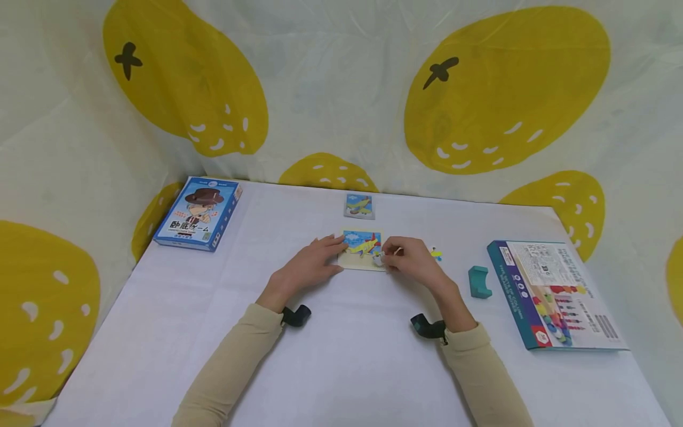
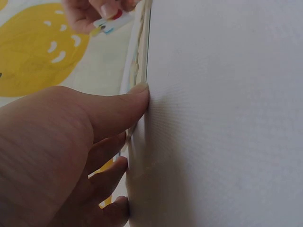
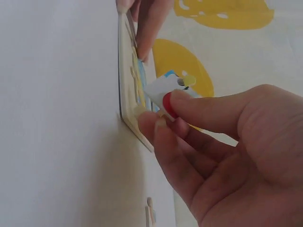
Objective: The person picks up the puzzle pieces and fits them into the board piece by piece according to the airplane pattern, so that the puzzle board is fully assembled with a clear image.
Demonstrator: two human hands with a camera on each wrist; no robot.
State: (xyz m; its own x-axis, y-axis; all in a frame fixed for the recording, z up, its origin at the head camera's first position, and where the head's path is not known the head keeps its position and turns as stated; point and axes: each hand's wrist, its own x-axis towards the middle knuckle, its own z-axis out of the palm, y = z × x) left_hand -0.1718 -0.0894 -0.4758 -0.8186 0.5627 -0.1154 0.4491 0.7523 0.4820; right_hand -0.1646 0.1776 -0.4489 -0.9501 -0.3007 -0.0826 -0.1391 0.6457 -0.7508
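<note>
A small jigsaw puzzle board [image 1: 353,261] with a yellow airplane on blue sky lies flat on the white table in the head view. My left hand [image 1: 306,265] rests at its left side, with fairly straight fingers on the board and the thumb at its near edge. Between thumb and fingertips, my right hand [image 1: 413,259] pinches a puzzle piece [image 3: 161,88] over the board's lower right part. White, red, blue and yellow show on that piece in the right wrist view. A loose puzzle piece [image 1: 437,254] lies just right of the right hand.
Behind the board lies a picture card [image 1: 360,205] with the same airplane. A blue game box [image 1: 198,213] sits at the back left. To the right are a green curved block [image 1: 479,281] and a large flat box [image 1: 557,296]. Fruit-patterned cloth [image 1: 331,89] hangs behind the table.
</note>
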